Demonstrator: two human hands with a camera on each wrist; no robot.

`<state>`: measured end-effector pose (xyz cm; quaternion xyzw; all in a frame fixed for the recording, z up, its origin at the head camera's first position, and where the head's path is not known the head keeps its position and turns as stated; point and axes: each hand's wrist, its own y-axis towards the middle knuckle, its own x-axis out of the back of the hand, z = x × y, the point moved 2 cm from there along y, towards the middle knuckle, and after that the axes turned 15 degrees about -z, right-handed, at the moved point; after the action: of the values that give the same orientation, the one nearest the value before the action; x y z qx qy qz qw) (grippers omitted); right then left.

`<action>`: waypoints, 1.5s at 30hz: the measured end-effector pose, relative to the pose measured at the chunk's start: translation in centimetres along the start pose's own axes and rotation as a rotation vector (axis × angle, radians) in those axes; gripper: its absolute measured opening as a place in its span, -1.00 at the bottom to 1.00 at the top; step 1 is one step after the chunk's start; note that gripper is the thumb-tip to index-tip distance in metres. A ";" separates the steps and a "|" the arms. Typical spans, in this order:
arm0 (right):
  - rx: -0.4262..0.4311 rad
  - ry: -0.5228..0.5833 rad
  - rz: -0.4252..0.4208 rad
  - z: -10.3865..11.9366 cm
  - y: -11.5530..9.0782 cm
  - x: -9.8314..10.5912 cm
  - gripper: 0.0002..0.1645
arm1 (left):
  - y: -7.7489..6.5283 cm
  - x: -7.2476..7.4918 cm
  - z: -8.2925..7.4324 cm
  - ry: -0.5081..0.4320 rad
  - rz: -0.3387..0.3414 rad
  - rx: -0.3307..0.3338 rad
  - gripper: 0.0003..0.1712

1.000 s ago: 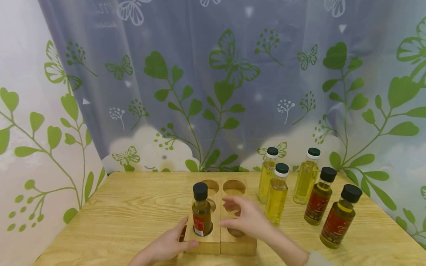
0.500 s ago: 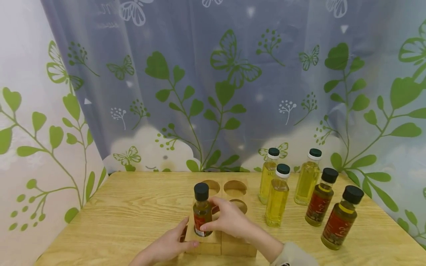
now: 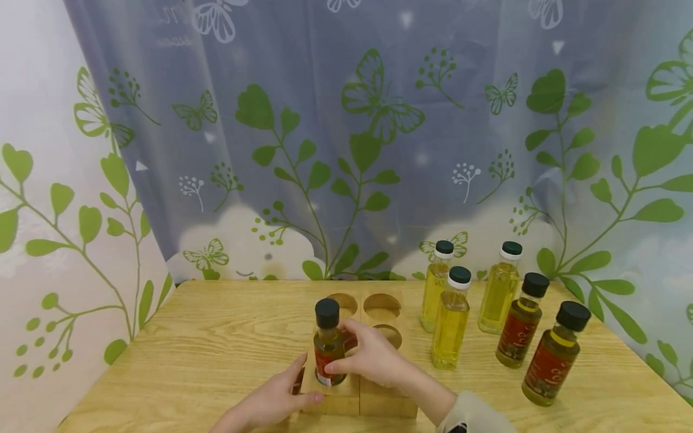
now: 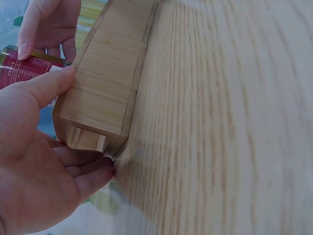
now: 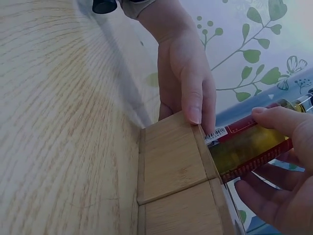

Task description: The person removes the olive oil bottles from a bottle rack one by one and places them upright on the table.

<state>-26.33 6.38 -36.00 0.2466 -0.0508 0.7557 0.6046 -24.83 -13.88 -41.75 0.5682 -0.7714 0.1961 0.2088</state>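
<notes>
A small bottle with a black cap and a red label stands upright at the front left round hole of a wooden bottle holder. How deep it sits I cannot tell. My right hand grips this bottle from the right, thumb in front and fingers behind. On the holder's left front corner, my left hand holds the wood. In the left wrist view, the left thumb lies along the upper edge and the fingers curl beneath the open side. The right wrist view shows the bottle's barcode near the holder's edge.
To the right stand several bottles: tall ones of yellow oil with green caps and two with red labels and black caps. Other round holes show in the holder. Behind the wooden table hangs a patterned curtain.
My right hand has moved left from above the holder's right half and taken hold of the red-labelled bottle. Between half a second ago and now, almost nothing moves. My left hand stays put.
</notes>
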 end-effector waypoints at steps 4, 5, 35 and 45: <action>0.031 0.003 -0.023 0.3 0.0 0.5 -0.31 | 0.0 -0.1 -0.2 -0.010 -0.008 -0.006 0.15; 0.042 -0.005 -0.033 0.4 0.1 0.7 -0.30 | -0.1 -0.1 -0.3 -0.020 -0.017 -0.008 0.14; 0.082 0.016 -0.151 1.0 -3.3 11.0 -0.27 | -0.5 0.0 -0.5 -0.046 -0.001 -0.047 0.13; -0.122 -0.064 -0.270 -2.1 -6.0 14.5 -0.13 | -0.6 -0.2 -0.6 -0.090 0.017 -0.076 0.12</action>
<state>-23.53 21.62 -32.86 0.2377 -0.0824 0.6550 0.7125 -24.12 -13.57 -41.37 0.5614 -0.7918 0.1428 0.1937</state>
